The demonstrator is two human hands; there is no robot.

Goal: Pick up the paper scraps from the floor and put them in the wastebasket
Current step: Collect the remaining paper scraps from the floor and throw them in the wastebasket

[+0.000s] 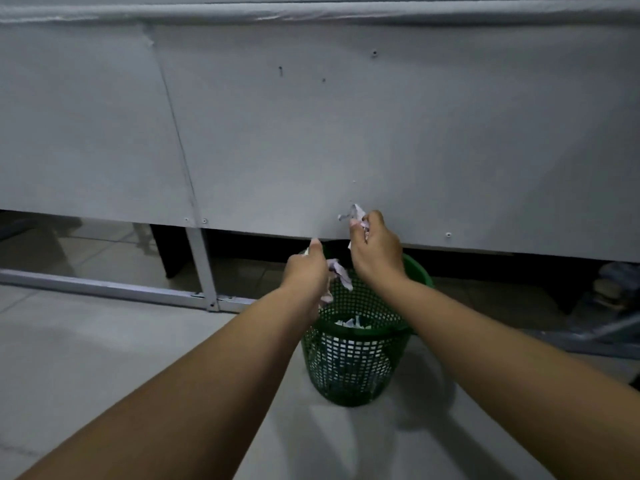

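Observation:
A green mesh wastebasket point(353, 365) stands on the pale tiled floor, with white paper scraps point(351, 322) lying inside it. Both my hands hover over its rim. My left hand point(306, 268) is shut on crumpled paper scraps point(337, 275) that hang down from its fingers over the basket's mouth. My right hand point(375, 251) is a little higher and further back, shut on a crumpled paper scrap point(355, 213) that sticks up above the fingers.
A large grey panel point(311, 133) on a metal frame point(204, 268) rises right behind the basket, with a dark gap under it. Dim objects lie on the floor at the far right point(609, 289). Pale floor tiles point(86, 358) spread out to the left.

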